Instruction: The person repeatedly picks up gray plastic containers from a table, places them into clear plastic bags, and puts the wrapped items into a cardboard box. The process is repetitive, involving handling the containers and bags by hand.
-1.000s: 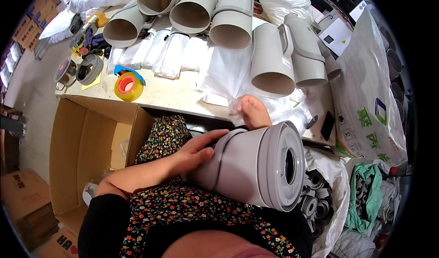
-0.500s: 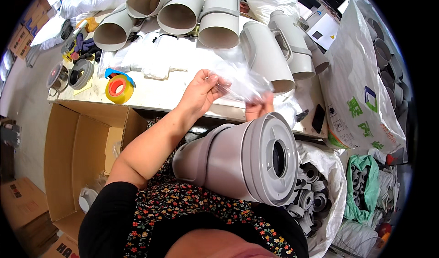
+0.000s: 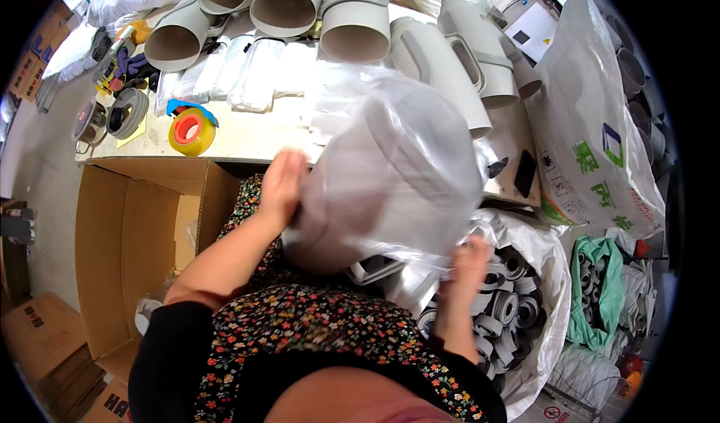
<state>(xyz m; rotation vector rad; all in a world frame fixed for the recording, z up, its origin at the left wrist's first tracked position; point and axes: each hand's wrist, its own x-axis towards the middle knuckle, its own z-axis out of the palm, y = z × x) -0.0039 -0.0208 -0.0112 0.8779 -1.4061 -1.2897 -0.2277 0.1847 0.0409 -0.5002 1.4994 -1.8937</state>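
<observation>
A grey plastic canister (image 3: 337,190) lies tilted across my lap, its ringed end toward the right. A clear plastic bag (image 3: 420,160) covers that end and much of its side, blurred by motion. My left hand (image 3: 281,187) is at the canister's left side by the bag's edge; its fingers are together, pointing up and smeared. Below the bag's lower right edge, my right hand (image 3: 466,269) is closed on the film. The bag veils the details of the canister's end.
Several grey canisters (image 3: 356,40) stand on the worktable (image 3: 251,134) with folded clear bags (image 3: 259,70). A yellow tape roll (image 3: 192,132) sits at its left. An opened cardboard box (image 3: 105,250) is left of me; a white sack (image 3: 551,288) of grey rings is at right.
The clear bag has gone from between my hands above the canister to over its ringed end. Both hands have come down to its sides, the right one lower and farther right.
</observation>
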